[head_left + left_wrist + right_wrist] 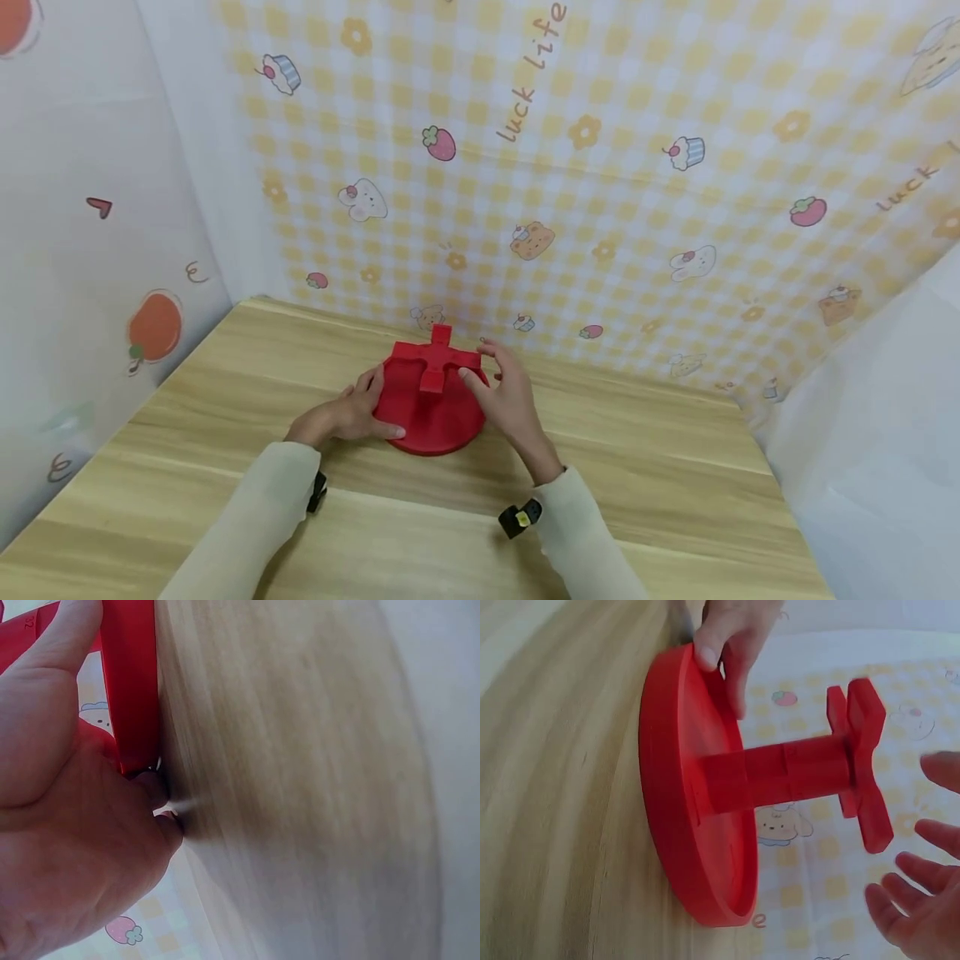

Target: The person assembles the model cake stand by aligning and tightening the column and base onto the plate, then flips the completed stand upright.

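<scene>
A red stand has a round, shallow-rimmed base (431, 427), a short upright post (772, 776) and a cross-shaped top (437, 357). The base rests on the wooden table. On its left side, my left hand (348, 414) grips the rim, thumb over the top edge and fingers around the outside. Close to the right arm of the cross is my right hand (510, 396), its fingers spread and apart from each other. In the right wrist view a gap shows between that hand's fingertips (881, 904) and the cross, and nothing lies in the palm.
The wooden table (637, 500) spreads around the stand. Behind it rises a yellow-checked cloth (480, 200) with printed cakes and strawberries. White sheets stand at the left (90, 275) and right (885, 417) sides. Black wrist straps (520, 518) sit at both cuffs.
</scene>
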`<state>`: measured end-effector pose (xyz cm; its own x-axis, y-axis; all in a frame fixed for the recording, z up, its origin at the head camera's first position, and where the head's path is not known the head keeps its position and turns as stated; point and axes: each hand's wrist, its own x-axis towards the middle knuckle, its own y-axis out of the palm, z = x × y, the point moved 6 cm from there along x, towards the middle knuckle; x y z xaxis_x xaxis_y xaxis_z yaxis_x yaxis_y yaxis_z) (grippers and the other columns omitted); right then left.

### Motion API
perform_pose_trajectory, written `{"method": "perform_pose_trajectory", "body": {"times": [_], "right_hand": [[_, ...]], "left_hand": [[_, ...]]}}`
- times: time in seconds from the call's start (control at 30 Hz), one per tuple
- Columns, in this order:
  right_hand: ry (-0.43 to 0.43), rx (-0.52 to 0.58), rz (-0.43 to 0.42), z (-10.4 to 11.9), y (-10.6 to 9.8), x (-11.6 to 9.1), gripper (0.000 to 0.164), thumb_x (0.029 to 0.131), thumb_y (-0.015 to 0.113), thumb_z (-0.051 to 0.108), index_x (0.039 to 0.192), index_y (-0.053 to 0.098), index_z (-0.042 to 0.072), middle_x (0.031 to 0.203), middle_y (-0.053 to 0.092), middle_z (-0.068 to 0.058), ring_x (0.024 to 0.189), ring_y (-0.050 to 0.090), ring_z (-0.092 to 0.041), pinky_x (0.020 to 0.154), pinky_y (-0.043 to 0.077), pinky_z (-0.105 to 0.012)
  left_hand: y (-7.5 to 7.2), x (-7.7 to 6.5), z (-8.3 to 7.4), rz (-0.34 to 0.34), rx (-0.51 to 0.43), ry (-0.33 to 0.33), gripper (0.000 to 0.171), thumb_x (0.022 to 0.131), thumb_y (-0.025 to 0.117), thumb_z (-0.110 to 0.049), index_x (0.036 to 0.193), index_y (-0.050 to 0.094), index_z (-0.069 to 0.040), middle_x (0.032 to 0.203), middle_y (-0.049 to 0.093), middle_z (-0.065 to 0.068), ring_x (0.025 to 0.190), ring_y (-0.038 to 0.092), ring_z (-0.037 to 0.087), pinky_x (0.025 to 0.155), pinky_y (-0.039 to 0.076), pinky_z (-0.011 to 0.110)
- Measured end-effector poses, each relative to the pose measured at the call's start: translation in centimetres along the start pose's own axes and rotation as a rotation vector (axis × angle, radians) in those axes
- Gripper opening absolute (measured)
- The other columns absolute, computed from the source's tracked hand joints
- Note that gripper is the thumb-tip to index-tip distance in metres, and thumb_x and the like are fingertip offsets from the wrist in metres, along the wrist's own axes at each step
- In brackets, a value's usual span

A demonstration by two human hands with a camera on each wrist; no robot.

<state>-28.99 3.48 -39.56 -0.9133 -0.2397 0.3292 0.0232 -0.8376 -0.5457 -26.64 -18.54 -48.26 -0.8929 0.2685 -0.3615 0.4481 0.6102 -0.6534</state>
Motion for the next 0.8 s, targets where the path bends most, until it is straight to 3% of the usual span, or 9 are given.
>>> {"method": "perform_pose_trajectory", "body": {"times": [0.1,0.23,0.47,0.8], "right_hand": [[0.030,0.005,0.067,-0.6,0.4,0.4,0.048,0.093,0.071,0.020,0.135,0.056,0.005,0.140,0.055,-0.013,0.129,0.051,-0.031,0.094,0.052,-0.050],[0.051,0.015,0.119,-1.0,0.9,0.2,0.049,0.094,0.069,0.016,0.139,0.052,0.005,0.138,0.057,-0.013,0.125,0.054,-0.031,0.087,0.057,-0.043],[0.072,0.011,0.125,-1.1,0.8,-0.4,0.048,0.094,0.067,0.015,0.139,0.052,0.006,0.138,0.057,-0.014,0.121,0.057,-0.028,0.085,0.057,-0.040],[0.012,0.010,0.134,-0.5,0.2,-0.8,0.040,0.093,0.068,0.011,0.131,0.057,0.003,0.126,0.062,-0.010,0.109,0.063,-0.029,0.079,0.056,-0.037]], "left_hand": [[0.0,0.1,0.1,0.004,0.004,-0.011,0.122,0.085,0.075,-0.046,0.154,-0.010,0.008,0.160,-0.002,0.028,0.144,0.007,0.052,0.120,0.004,0.061],[0.2,0.1,0.2,0.009,0.005,-0.017,0.122,0.085,0.075,-0.047,0.154,-0.010,0.008,0.160,-0.002,0.028,0.144,0.007,0.052,0.120,0.005,0.061],[0.4,0.0,0.2,0.010,0.013,-0.024,0.122,0.085,0.075,-0.048,0.154,-0.010,0.007,0.160,-0.001,0.027,0.143,0.008,0.054,0.119,0.009,0.063],[-0.1,0.3,0.0,0.014,0.024,-0.021,0.123,0.085,0.074,-0.049,0.154,-0.012,0.005,0.160,-0.002,0.026,0.144,0.007,0.054,0.118,0.010,0.064]]}}
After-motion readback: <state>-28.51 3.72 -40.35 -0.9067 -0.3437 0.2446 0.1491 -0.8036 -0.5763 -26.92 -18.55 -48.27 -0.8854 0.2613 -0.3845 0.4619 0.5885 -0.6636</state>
